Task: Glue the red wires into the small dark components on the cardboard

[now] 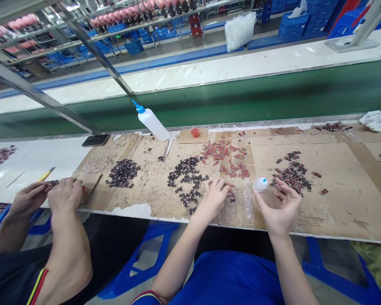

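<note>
My left hand is closed over the cardboard, fingertips pinched. A small red-and-black part pokes out at its fingertips, and a dark piece lies just below them. Thumb and fingers spread, my right hand has its thumb against a small white bottle with a blue tip; the index finger looks apart from it. Beyond the left hand are a pile of small black parts and a scatter of red parts. Dark-and-red pieces are heaped behind my right hand.
A co-worker's hands handle something small at left. A large white squeeze bottle, a red cap-like cup, a phone and another black pile occupy the bench. Crumpled tissue lies far right; a green wall runs behind.
</note>
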Tool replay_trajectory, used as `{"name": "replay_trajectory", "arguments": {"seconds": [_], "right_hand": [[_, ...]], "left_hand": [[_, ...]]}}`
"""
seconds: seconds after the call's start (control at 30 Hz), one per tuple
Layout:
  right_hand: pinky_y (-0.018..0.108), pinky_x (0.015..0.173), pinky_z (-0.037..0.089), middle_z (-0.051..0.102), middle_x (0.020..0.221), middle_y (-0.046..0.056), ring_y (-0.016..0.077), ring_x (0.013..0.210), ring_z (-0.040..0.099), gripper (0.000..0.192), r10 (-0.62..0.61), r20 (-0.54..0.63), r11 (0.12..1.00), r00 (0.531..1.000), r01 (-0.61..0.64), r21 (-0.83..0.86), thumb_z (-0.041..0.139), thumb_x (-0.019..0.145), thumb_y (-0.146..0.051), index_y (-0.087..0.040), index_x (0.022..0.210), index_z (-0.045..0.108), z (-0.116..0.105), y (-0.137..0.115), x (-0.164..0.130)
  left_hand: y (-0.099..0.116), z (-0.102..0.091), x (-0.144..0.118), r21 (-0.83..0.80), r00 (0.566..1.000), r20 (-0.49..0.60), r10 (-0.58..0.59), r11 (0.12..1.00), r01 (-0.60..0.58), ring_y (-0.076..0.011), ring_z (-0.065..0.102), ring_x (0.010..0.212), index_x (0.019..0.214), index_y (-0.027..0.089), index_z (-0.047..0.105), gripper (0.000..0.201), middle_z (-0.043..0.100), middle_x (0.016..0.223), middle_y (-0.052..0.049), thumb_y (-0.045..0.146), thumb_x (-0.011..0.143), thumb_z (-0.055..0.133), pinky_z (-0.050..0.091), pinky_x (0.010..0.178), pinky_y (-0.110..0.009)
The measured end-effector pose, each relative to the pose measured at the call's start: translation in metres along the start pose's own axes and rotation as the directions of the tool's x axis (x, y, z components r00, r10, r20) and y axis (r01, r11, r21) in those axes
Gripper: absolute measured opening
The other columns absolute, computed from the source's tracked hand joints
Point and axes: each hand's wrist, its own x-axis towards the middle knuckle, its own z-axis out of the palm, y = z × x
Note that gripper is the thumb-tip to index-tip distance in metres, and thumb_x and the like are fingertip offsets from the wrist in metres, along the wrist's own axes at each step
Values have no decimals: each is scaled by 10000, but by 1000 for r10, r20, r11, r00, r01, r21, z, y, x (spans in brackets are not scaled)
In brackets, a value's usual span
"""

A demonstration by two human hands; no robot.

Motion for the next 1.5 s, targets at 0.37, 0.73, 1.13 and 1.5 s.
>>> {"name": "replay_trajectory", "arguments": {"seconds": [0.37,0.73,1.13,1.5], "right_hand": [[385,766,549,686,832,60,214,844,645,214,-46,404,968,914,-60,245,587,891,-380,-247,780,713,-3,-37,-9],[286,546,588,704,824,73,156,576,651,382,265,550,914,792,-389,119,536,878,-517,-191,871,734,-2,-24,-17],[322,635,605,757,812,90,208,660,718,319,253,625,918,738,-387,85,617,825,-470,-178,872,736,-1,-22,-20],[319,609,600,764,850,92,203,645,709,307,247,601,931,760,-357,69,620,823,-460,-185,861,751,-4,-25,-19]], "left_hand": [[24,-5,-8,-709,1000,-9,13,705,-15,-197,586,1048,876,193,625,139,631,1029,-83,269,931,522,456,956,-334],[8,11,-22,-196,974,-37,-222,958,210,-255,510,1123,919,232,702,99,672,1075,-61,180,846,658,375,937,-438],[13,7,-22,-341,989,-56,-140,933,112,-224,598,997,956,242,717,203,756,932,-38,166,918,532,409,887,-390],[21,5,-22,-476,989,-71,-128,876,79,-213,616,933,890,217,720,163,740,876,-62,169,888,565,486,867,-363]]}}
